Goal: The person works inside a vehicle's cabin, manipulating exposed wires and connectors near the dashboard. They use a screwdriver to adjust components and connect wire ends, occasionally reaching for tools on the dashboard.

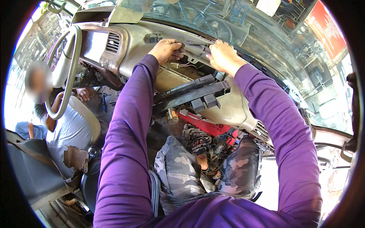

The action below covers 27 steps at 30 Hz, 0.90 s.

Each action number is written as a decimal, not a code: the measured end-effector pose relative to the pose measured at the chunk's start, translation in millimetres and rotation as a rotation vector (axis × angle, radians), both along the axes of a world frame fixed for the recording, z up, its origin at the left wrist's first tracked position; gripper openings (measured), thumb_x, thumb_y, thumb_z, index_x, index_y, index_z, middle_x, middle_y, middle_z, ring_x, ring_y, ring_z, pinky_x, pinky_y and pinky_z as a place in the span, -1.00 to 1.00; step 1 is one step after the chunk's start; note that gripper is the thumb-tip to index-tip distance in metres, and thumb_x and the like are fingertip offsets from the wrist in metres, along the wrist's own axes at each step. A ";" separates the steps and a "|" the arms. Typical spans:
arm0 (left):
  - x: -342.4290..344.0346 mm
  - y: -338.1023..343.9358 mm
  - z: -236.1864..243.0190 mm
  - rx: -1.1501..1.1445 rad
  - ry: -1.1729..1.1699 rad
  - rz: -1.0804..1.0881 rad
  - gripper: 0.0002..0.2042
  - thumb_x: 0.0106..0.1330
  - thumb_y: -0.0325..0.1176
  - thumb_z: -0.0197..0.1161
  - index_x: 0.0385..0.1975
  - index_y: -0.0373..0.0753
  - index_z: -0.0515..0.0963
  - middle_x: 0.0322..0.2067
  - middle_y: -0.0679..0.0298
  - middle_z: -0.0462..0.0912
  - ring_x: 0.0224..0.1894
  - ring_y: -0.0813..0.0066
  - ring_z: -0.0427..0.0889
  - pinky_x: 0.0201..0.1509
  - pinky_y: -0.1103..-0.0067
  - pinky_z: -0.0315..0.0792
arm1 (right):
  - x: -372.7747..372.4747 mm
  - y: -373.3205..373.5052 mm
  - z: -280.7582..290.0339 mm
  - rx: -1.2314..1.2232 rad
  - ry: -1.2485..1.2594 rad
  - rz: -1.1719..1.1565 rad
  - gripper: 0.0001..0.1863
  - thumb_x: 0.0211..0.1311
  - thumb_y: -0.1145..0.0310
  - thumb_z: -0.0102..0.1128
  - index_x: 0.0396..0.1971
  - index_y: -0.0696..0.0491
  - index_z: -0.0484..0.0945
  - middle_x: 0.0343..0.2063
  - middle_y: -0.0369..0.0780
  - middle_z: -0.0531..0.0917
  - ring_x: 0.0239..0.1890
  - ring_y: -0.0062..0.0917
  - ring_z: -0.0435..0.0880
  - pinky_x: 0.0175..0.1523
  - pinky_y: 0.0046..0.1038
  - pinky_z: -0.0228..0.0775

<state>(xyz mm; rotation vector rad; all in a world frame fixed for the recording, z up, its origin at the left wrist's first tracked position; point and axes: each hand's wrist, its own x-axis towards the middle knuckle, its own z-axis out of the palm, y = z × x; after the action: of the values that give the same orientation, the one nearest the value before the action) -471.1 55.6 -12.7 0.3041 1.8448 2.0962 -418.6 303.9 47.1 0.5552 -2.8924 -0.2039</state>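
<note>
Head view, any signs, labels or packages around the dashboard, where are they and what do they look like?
Red sign: upper right, outside the windscreen, rectangular, red with pale lettering.
Red package: in the footwell below the dashboard, flat, red with dark print.
No screens visible.

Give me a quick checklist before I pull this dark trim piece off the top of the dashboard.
1. Left hand gripping the dark trim piece: ok.
2. Right hand gripping its other end: ok.
3. Loose wires under the piece free of it: cannot tell.
4. Hanging black switch panel below out of the way: ok.
5. Other person at the steering wheel away from your hands: ok.
6. Fasteners released: cannot tell.
</note>
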 end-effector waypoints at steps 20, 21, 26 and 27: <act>-4.7 -0.8 -3.6 -0.022 0.032 0.013 -0.75 0.48 -0.36 0.24 -0.01 -0.41 0.56 -0.17 0.14 0.73 -0.23 0.40 0.76 -0.12 0.49 0.70 | 7.1 -27.0 15.6 -0.042 -0.211 0.062 -0.57 0.40 0.12 0.13 -0.16 0.24 0.68 -0.16 0.14 0.71 -0.09 -0.01 0.73 0.08 -0.10 0.56; -5.7 -0.7 -4.4 -0.030 0.039 0.024 -0.76 0.48 -0.36 0.25 -0.03 -0.41 0.57 -0.19 0.14 0.73 -0.24 0.40 0.76 -0.13 0.49 0.70 | 11.1 -33.7 20.4 -0.108 -0.255 -0.004 -0.54 0.41 0.10 0.12 -0.15 0.27 0.68 -0.12 0.15 0.71 -0.04 0.00 0.71 0.12 -0.11 0.53; -7.1 -0.4 -5.5 -0.078 0.072 0.040 -0.79 0.46 -0.36 0.28 -0.09 -0.39 0.60 -0.25 0.15 0.75 -0.28 0.42 0.76 -0.16 0.52 0.69 | 15.9 -42.9 24.0 -0.103 -0.277 -0.057 -0.55 0.41 0.10 0.12 -0.15 0.25 0.69 -0.13 0.13 0.72 -0.01 -0.03 0.71 0.14 -0.12 0.53; -7.0 0.5 -5.3 -0.087 0.081 0.037 -0.78 0.45 -0.34 0.29 -0.09 -0.38 0.61 -0.25 0.16 0.75 -0.29 0.44 0.75 -0.16 0.54 0.68 | 13.8 -41.2 20.2 -0.107 -0.258 -0.057 -0.56 0.41 0.10 0.12 -0.15 0.23 0.70 -0.13 0.12 0.72 -0.01 -0.04 0.71 0.14 -0.12 0.53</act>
<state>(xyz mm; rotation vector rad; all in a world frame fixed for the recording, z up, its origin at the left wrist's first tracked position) -478.1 56.2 -18.0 0.3401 1.9958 2.0490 -404.9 262.7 67.2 0.5145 -3.1472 0.0170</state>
